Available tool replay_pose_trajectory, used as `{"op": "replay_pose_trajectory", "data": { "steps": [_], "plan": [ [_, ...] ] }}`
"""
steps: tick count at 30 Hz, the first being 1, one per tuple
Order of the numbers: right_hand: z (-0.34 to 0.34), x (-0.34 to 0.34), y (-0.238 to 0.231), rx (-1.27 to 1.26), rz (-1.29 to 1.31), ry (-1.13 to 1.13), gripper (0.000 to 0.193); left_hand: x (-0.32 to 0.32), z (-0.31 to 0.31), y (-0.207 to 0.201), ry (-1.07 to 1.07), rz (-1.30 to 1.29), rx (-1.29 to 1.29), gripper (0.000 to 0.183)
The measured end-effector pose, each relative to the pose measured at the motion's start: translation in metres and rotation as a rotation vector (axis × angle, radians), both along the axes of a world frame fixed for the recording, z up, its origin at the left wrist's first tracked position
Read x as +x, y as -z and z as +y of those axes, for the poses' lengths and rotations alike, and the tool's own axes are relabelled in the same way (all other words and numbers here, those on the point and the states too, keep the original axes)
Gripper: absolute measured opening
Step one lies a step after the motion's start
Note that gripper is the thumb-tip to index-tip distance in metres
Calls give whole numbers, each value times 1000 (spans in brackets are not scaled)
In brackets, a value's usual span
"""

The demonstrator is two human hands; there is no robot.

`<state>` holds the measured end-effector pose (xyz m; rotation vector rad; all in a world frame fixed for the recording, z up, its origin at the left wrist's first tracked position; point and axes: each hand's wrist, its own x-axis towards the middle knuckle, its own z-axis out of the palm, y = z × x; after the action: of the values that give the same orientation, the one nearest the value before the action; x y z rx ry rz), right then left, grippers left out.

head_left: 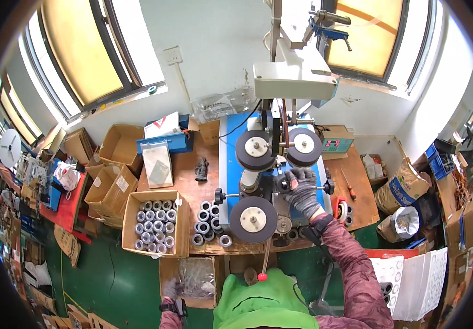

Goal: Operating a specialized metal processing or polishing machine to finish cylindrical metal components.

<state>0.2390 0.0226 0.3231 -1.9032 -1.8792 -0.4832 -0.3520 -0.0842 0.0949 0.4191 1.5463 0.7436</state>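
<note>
My right hand [304,196], in a grey glove, reaches onto a blue bench machine [232,164]. Its fingers curl about a black knob [283,182] in the machine's middle. Two dark discs with pale hubs, a left one [255,149] and a right one [304,146], sit just beyond that hand. A larger dark disc [254,219] lies nearer to me. Low on the left, my left hand [172,288] is at the side of an open carton [219,279] holding clear plastic bags [195,278]. Blur hides its fingers.
A carton [128,219] of grey rings in rows stands at the table's left front. Loose rings [209,220] are grouped beside the machine. A dark glove [201,170] lies farther back. At right are a screwdriver [349,185], a control box [336,145] and a tape roll [343,209].
</note>
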Motion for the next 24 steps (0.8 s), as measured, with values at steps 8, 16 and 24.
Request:
{"op": "replay_pose_trajectory", "data": {
  "steps": [8, 16, 24],
  "plan": [
    [48, -2, -28, 131, 133, -44, 68, 187, 132, -232, 343, 15, 632, 37],
    [61, 29, -38, -81, -181, -100, 78, 354, 158, -318, 512, -597, 511, 35],
    [62, 37, -18, 55, -231, -71, 52, 459, 212, -227, 573, -950, -182, 31]
  ]
}}
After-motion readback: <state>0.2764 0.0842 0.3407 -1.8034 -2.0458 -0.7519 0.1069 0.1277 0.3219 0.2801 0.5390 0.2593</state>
